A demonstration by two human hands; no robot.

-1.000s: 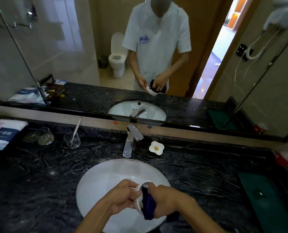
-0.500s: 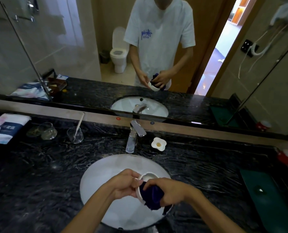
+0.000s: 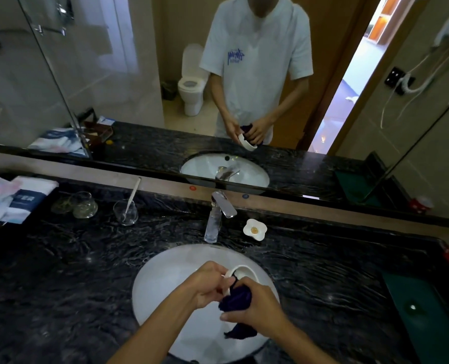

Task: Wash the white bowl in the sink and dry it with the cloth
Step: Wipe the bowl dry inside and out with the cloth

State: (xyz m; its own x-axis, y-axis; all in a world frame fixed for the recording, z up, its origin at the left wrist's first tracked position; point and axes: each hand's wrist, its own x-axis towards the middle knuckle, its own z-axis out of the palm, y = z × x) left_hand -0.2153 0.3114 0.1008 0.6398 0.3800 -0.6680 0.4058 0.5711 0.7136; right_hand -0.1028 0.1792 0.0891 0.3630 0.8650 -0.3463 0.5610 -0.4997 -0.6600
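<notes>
Over the round white sink I hold a small white bowl, tilted on its side with its opening toward the right. My left hand grips the bowl's left rim. My right hand clutches a dark blue cloth, bunched against the bowl's lower edge, with a loose end hanging down into the basin. Most of the bowl is hidden by my hands and the cloth.
A chrome tap stands behind the sink, no water visibly running. A flower-shaped white dish sits to its right. Glasses and folded towels lie at the left, a green mat at the right. A mirror spans the wall.
The bowl has tipped more onto its side and the cloth has slid from inside it to its lower edge. The view shifted slightly; both hands stay over the sink.
</notes>
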